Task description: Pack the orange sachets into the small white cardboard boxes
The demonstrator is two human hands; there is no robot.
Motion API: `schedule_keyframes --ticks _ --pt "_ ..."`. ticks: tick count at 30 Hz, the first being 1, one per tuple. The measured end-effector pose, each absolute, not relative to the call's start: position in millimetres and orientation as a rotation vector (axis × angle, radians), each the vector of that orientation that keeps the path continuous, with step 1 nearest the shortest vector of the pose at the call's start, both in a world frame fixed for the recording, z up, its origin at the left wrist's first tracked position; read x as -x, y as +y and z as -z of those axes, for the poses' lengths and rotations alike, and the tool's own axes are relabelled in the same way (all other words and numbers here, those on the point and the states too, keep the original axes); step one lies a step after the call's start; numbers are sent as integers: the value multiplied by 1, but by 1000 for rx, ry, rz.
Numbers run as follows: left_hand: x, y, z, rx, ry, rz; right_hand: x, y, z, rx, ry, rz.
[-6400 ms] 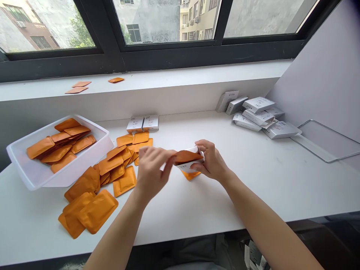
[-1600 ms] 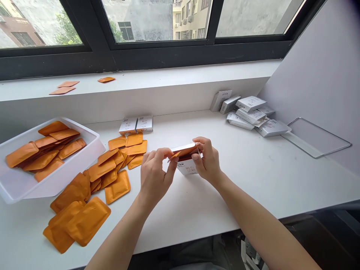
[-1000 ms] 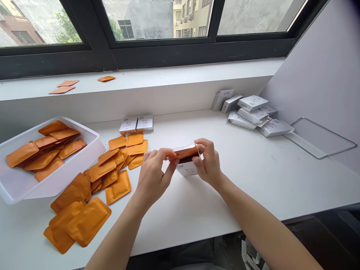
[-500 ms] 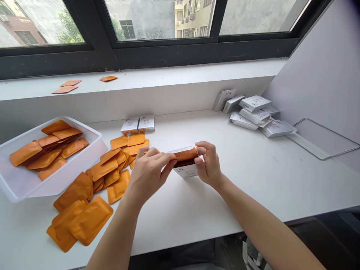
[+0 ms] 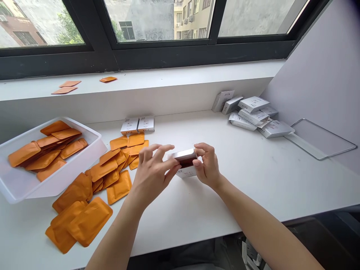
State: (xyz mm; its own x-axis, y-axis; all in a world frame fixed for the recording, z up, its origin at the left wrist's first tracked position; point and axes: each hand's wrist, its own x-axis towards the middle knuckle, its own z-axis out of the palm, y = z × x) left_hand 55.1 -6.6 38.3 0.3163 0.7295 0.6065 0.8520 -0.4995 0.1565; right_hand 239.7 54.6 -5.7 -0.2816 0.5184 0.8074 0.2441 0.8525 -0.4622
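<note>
A small white carton (image 5: 186, 172) stands upright on the table in front of me with its top open. Its lid flap (image 5: 182, 153) is raised along the far side, and dark orange packet edges (image 5: 187, 162) show inside. My right hand (image 5: 208, 167) grips the carton's right end between thumb and fingers. At the left end, the thumb and a bent finger of my left hand (image 5: 157, 170) pinch the carton's rim, while its other fingers are lifted. Left of that hand, several flat orange packets (image 5: 105, 168) lie in a loose heap.
A white plastic bin (image 5: 95, 148) with more orange packets is at the left. Two white cartons (image 5: 137, 124) lie against the back ledge. Several more cartons (image 5: 254, 104) are piled back right, beside a metal wire frame (image 5: 337, 153). Three orange packets (image 5: 108, 79) lie on the windowsill.
The orange packet held at the carton's mouth has gone down inside. The lid flap now shows above the opening, and my left fingers have lifted and spread somewhat.
</note>
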Motion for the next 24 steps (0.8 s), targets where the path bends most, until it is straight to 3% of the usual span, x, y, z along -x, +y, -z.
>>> schedule_keyframes --ticks 5,9,13,17,24 --pt "-58 -9 -40 2439 -1413 908 -243 57 4 520 -1902 -130" --pt "-34 0 -41 2102 -1629 1011 -264 72 -2 745 -1802 -107" --pt "1 21 -17 1870 -2085 606 -284 85 -10 947 -1542 -208" --pt "17 39 12 1967 -2309 297 -275 79 -8 939 -1702 -167" --pt "15 34 1 1883 -2040 737 -257 67 -2 888 -1857 -161"
